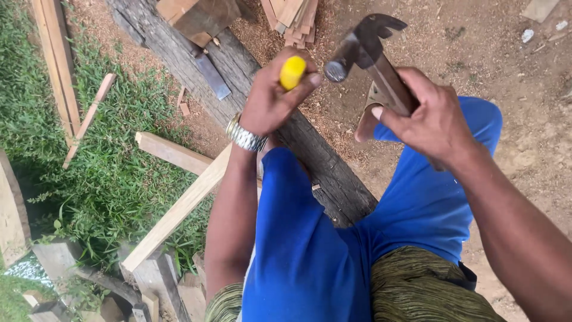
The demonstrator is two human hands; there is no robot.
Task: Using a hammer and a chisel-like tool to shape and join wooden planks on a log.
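Chisel handle [292, 72]: yellow, its rounded end showing above the left fist; blade hidden below the hand, over the dark log.
Left hand [271, 100]: fingers wrapped tight about the yellow handle, thumb pressed along its side; a metal wristwatch [245, 136] on the wrist.
Hammer [361, 49]: claw type, dark steel head with the round face turned toward the yellow handle, just beside it and apart; the claw points up and right.
Right hand [430, 119]: fingers closed around the hammer's wooden shaft, close under the head.
Log [322, 161]: dark, weathered, running diagonally between the person's knees, which are in blue trousers.
Pale timber lengths [179, 209]: lying left of the log, across grass.
Ground at right: bare earth with sawdust and wood offcuts [292, 18] near the top edge.
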